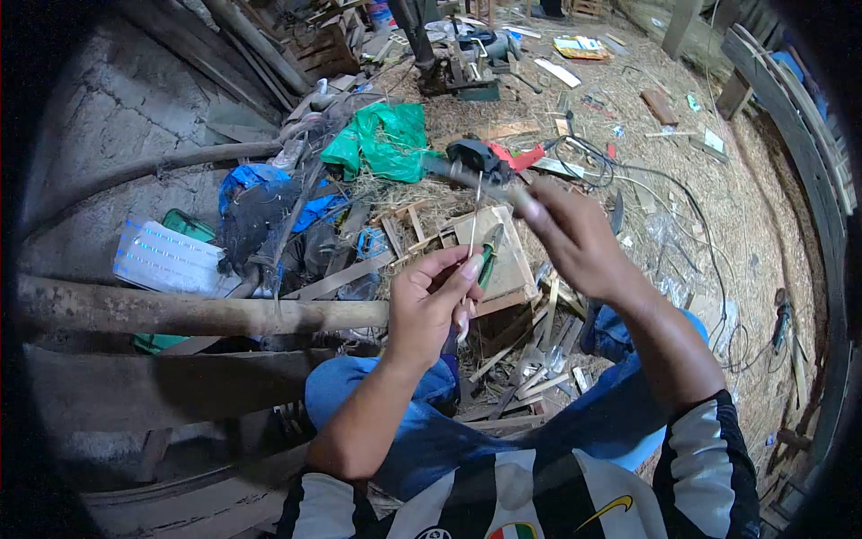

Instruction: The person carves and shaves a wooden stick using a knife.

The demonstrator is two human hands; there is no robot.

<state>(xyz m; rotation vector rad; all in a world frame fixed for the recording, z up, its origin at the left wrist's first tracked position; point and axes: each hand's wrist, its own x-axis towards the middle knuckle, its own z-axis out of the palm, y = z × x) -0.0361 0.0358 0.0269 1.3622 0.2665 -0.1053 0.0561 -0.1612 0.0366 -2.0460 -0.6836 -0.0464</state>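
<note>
My left hand (431, 301) is closed round a thin pale rod (476, 216), which stands nearly upright between thumb and fingers. My right hand (575, 234) grips a long, flat, grey blade-like tool (462, 173). Motion smears this tool, so its exact kind cannot be made out. Its flat part crosses close to the rod's upper end; whether they touch is unclear. Just behind my left fingers, a green-handled tool (489, 256) lies against a wooden block (512, 260), its lower part hidden by the hand.
A black and red power tool (489, 162) with a cord lies beyond my hands, beside a green plastic bag (382, 139). Wood scraps (530, 386) litter the floor between my knees. A long pole (197, 310) runs along the left. A wooden rail (790, 117) stands right.
</note>
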